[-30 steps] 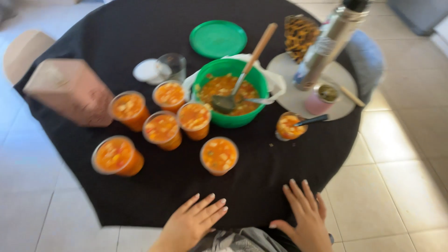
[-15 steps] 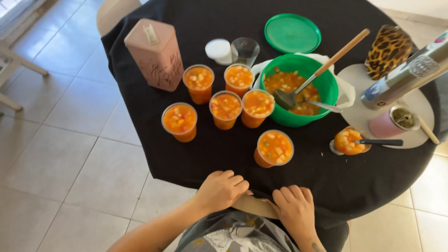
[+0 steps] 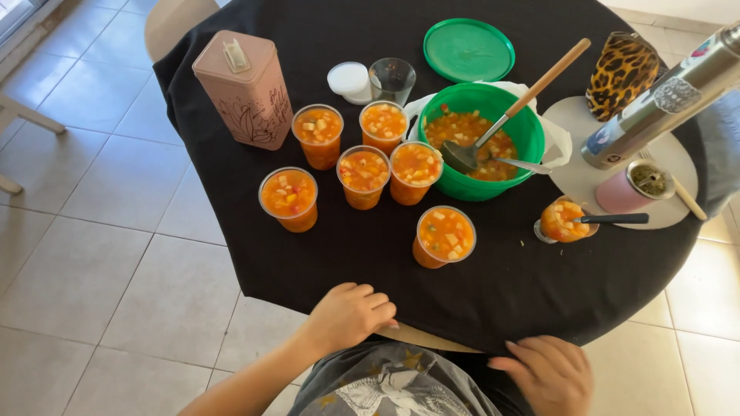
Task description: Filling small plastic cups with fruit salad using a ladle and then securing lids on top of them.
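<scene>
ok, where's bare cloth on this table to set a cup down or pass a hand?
Free: the near strip of black tablecloth between the nearest filled cup and left hand; also the far edge left of the green lid. Crowded: the cups between the pink tin and green bowl.

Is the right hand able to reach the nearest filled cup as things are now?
Probably yes: the right hand rests at the table edge, and only bare black cloth lies between it and the nearest cup.
</scene>
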